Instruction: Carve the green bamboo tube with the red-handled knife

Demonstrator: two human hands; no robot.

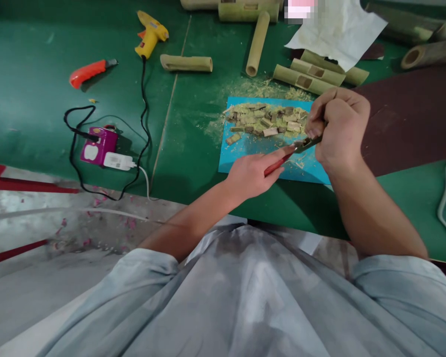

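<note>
My left hand is closed around a slim red-handled tool, its tip against a dark greenish bamboo piece. That piece is gripped in my closed right hand, which hides much of it. Both hands are above a blue sheet. On the sheet lies a heap of bamboo chips and pale shavings, just beyond my hands.
A yellow glue gun, an orange utility knife and a purple power block with cords lie left. Bamboo tubes, notched bamboo pieces and crumpled white paper lie behind. A brown board is right.
</note>
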